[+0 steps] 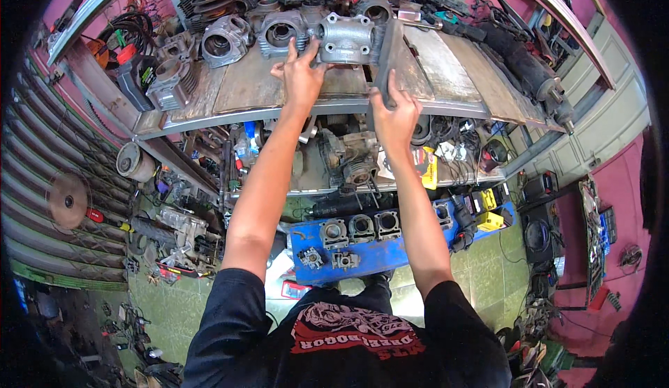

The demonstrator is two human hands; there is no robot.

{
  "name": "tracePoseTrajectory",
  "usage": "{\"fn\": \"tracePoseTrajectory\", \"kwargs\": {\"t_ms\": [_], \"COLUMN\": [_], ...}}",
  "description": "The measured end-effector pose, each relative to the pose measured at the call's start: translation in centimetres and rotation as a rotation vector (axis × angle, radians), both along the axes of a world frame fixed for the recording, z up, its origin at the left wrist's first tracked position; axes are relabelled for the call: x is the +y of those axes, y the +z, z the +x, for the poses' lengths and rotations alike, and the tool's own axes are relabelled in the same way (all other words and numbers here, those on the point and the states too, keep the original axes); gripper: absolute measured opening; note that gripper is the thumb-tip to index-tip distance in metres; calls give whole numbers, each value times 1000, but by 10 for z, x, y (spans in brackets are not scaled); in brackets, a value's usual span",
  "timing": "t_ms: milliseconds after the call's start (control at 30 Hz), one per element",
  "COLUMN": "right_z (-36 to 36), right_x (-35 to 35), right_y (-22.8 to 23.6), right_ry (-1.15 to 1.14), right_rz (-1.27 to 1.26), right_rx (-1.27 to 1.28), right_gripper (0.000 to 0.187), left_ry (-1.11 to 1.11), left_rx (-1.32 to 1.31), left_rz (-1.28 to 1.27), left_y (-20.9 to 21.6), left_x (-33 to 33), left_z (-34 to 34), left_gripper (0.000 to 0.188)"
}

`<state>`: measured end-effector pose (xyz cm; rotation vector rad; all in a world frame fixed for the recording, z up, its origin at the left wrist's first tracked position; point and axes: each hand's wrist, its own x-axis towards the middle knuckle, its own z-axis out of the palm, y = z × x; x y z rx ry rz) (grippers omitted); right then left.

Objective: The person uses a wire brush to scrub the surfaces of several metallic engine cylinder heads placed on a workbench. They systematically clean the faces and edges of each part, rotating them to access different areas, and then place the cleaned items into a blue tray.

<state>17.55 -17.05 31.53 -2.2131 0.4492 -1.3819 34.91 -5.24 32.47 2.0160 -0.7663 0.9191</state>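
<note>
My left hand is raised over the front of the shelf with its fingers apart. Its fingertips come close to the left side of a silvery engine cover with bolt lugs at its corners; whether they touch it cannot be told. On the right, my right hand pinches the near end of a long dark grey flat bar between thumb and fingers. That bar stands tilted beside the cover, its far end reaching toward the back parts. Left of the cover sits an engine cylinder with a round bore.
The wooden shelf has a metal front edge. A dark bottle with a red cap stands at its left, a black cylindrical part at its right. Below, a blue bench holds several cylinder blocks. Metal posts flank the shelf.
</note>
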Motion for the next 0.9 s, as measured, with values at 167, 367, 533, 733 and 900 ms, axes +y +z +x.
{"fn": "tracePoseTrajectory", "kwargs": {"t_ms": [167, 367, 533, 733, 900], "right_z": [-29, -10, -19, -36, -40], "right_x": [30, 16, 28, 31, 31], "right_y": [-50, -10, -28, -34, -37], "right_ry": [22, -37, 6, 18, 36], "right_rz": [-89, -74, -17, -14, 10], "right_rx": [-40, -69, -20, -9, -27], "right_gripper": [57, 56, 58, 57, 57], "left_ry": [-29, 40, 44, -9, -49], "left_rx": [16, 57, 8, 142, 143], "left_rz": [4, 83, 116, 190, 60], "left_y": [2, 2, 5, 29, 13], "left_x": [3, 3, 13, 19, 6], "left_z": [-3, -3, -8, -34, -37], "left_gripper": [59, 67, 78, 71, 65]}}
